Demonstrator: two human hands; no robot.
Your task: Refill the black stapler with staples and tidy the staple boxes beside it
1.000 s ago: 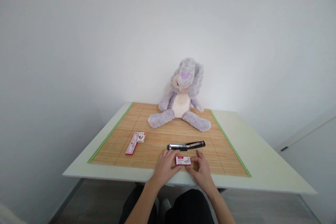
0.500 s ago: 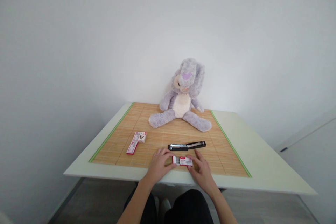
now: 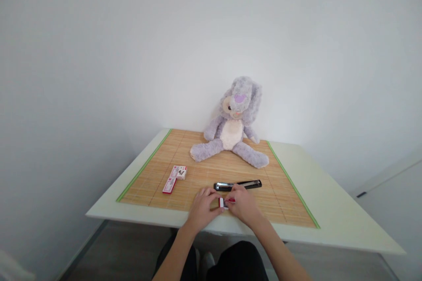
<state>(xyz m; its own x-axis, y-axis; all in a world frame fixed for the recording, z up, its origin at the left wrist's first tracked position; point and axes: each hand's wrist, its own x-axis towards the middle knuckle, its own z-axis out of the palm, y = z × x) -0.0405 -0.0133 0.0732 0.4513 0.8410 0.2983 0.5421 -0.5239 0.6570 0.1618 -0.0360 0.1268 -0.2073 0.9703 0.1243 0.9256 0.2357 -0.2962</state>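
Note:
A small red and white staple box [image 3: 224,202] lies near the front edge of the bamboo mat [image 3: 148,178]. My left hand [image 3: 202,208] holds its left end with curled fingers. My right hand [image 3: 242,205] covers most of the box from the right, fingers closed over it. Just behind my hands lies a black stapler [image 3: 238,185], opened out flat, its metal rail showing.
Two more small red and white boxes [image 3: 175,177] lie on the mat to the left. A grey plush rabbit [image 3: 232,128] sits at the back against the wall. The mat lies on a white table [image 3: 329,193]. My dark-clothed legs show below the table's front edge.
My right hand has slid left over the staple box, hiding most of it. The left hand has stayed at the box's left end. The camera has shifted slightly.

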